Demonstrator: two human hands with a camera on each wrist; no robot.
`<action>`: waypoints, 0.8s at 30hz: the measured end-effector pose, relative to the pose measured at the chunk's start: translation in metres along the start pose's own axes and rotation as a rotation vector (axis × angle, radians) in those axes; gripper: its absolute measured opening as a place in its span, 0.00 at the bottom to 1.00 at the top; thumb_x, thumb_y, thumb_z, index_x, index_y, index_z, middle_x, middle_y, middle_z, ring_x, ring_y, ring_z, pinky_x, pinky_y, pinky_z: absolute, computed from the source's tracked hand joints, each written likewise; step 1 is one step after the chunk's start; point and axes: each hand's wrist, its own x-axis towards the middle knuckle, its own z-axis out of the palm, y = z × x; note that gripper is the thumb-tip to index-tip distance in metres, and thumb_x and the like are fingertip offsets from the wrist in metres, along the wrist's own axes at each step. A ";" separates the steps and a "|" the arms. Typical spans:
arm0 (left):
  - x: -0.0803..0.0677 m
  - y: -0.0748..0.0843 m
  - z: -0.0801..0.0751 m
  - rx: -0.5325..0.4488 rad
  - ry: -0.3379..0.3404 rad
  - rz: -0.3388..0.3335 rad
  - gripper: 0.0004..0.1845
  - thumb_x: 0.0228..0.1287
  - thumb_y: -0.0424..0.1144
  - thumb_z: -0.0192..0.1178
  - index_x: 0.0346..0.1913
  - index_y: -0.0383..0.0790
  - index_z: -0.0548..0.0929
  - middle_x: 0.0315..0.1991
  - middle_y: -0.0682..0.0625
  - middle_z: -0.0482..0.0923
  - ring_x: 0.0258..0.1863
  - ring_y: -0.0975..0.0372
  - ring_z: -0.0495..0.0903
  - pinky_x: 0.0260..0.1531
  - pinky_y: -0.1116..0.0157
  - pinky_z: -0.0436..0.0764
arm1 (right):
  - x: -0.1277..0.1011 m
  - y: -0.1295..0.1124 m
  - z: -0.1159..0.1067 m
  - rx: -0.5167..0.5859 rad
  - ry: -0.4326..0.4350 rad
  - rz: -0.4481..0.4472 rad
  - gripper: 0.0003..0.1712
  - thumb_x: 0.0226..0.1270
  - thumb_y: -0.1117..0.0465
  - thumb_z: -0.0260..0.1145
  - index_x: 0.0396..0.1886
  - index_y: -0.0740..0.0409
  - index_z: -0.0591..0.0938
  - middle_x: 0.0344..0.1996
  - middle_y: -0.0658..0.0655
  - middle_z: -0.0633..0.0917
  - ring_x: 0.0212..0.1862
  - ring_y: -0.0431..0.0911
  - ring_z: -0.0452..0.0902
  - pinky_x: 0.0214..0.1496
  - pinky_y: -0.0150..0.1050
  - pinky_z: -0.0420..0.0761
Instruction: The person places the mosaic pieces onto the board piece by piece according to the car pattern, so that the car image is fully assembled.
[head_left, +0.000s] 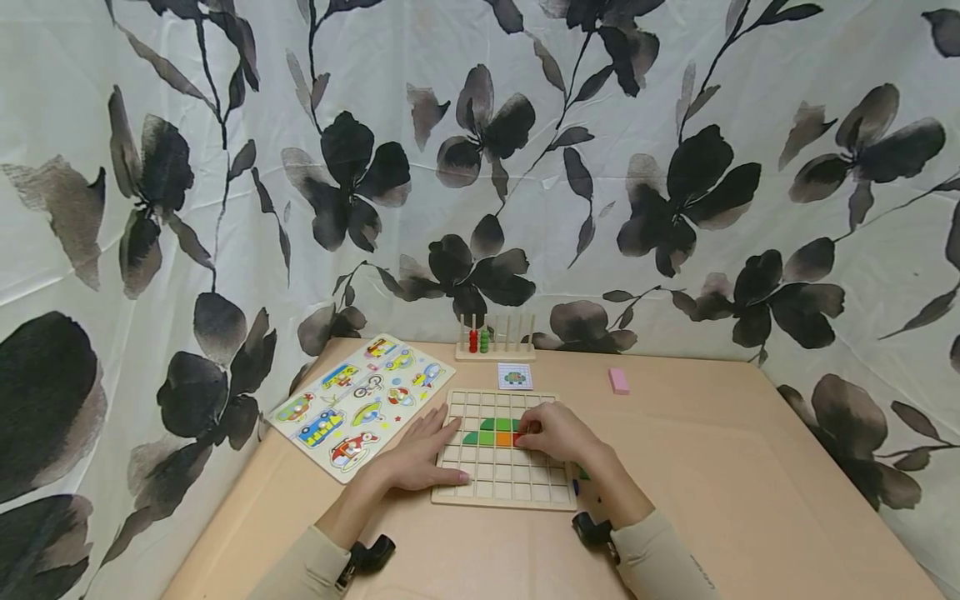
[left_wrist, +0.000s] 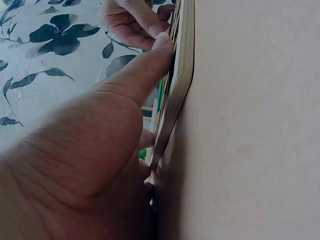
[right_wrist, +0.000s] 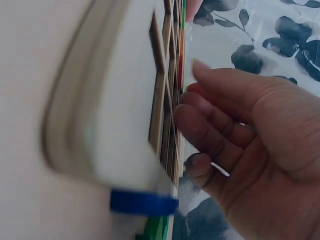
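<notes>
A wooden grid board [head_left: 487, 493] lies on the table, with green tiles [head_left: 487, 424] and an orange tile [head_left: 503, 439] set in its middle cells. My left hand [head_left: 420, 457] rests on the board's left edge, fingers spread, thumb along the lower part; the left wrist view shows that thumb [left_wrist: 135, 75] against the rim. Over the board's right half, my right hand [head_left: 561, 432] pinches a small red tile [head_left: 517, 437] beside the orange one. In the right wrist view its curled fingers [right_wrist: 210, 130] partly hide the tile.
Blue [right_wrist: 142, 201] and green pieces [right_wrist: 156, 229] lie by the board's right edge. A picture puzzle board [head_left: 341, 450] lies at left. Behind stand a peg rack [head_left: 495, 356] with red and green beads, a picture card [head_left: 515, 377] and a pink block [head_left: 618, 381]. Floral cloth [head_left: 585, 275] hangs behind.
</notes>
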 end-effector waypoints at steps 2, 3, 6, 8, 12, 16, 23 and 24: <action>0.000 0.000 0.000 0.000 -0.001 0.000 0.57 0.63 0.71 0.64 0.84 0.42 0.55 0.85 0.36 0.37 0.85 0.43 0.37 0.83 0.43 0.41 | -0.002 0.002 -0.003 0.023 0.010 0.029 0.02 0.66 0.57 0.76 0.36 0.49 0.90 0.26 0.43 0.84 0.30 0.41 0.74 0.30 0.33 0.74; 0.000 0.000 0.000 0.001 -0.001 0.000 0.57 0.62 0.71 0.64 0.84 0.42 0.55 0.85 0.36 0.37 0.85 0.43 0.37 0.83 0.43 0.41 | -0.002 0.003 -0.005 0.032 0.018 0.044 0.03 0.67 0.57 0.76 0.37 0.49 0.90 0.26 0.44 0.83 0.30 0.42 0.74 0.29 0.33 0.74; 0.000 0.000 0.001 0.003 -0.001 -0.003 0.57 0.62 0.71 0.64 0.84 0.43 0.55 0.86 0.36 0.37 0.85 0.43 0.37 0.83 0.43 0.41 | -0.005 0.008 -0.011 0.050 0.043 0.082 0.03 0.68 0.57 0.75 0.39 0.48 0.90 0.26 0.45 0.82 0.30 0.42 0.74 0.29 0.33 0.74; 0.001 -0.001 0.001 0.006 -0.001 -0.006 0.57 0.62 0.71 0.63 0.84 0.43 0.55 0.86 0.37 0.37 0.85 0.43 0.37 0.83 0.43 0.41 | -0.007 0.012 -0.015 0.061 0.063 0.099 0.04 0.69 0.57 0.74 0.40 0.50 0.90 0.27 0.46 0.83 0.31 0.42 0.74 0.29 0.33 0.75; 0.001 -0.001 0.001 0.005 0.000 -0.006 0.56 0.63 0.71 0.64 0.84 0.43 0.55 0.86 0.37 0.37 0.85 0.43 0.37 0.83 0.43 0.41 | -0.013 0.019 -0.026 0.113 0.086 0.118 0.09 0.70 0.58 0.73 0.45 0.57 0.90 0.29 0.50 0.83 0.28 0.45 0.77 0.26 0.35 0.78; 0.001 -0.001 0.000 0.009 -0.002 -0.004 0.57 0.62 0.71 0.64 0.84 0.43 0.55 0.86 0.36 0.37 0.85 0.43 0.37 0.83 0.43 0.41 | -0.020 0.026 -0.036 0.155 0.093 0.132 0.12 0.71 0.59 0.72 0.49 0.61 0.88 0.31 0.53 0.84 0.27 0.49 0.79 0.27 0.35 0.80; 0.001 0.000 0.000 0.010 0.001 -0.004 0.57 0.63 0.71 0.64 0.84 0.42 0.55 0.85 0.36 0.37 0.85 0.43 0.37 0.83 0.43 0.41 | -0.029 0.039 -0.045 0.176 0.111 0.199 0.12 0.70 0.60 0.73 0.50 0.59 0.88 0.36 0.52 0.84 0.41 0.48 0.76 0.38 0.36 0.79; 0.000 0.000 0.000 0.009 -0.001 -0.004 0.57 0.63 0.71 0.64 0.84 0.42 0.55 0.86 0.36 0.37 0.85 0.43 0.37 0.83 0.43 0.41 | -0.030 0.041 -0.045 0.172 0.114 0.207 0.12 0.70 0.61 0.72 0.51 0.59 0.88 0.36 0.52 0.84 0.41 0.48 0.76 0.39 0.36 0.79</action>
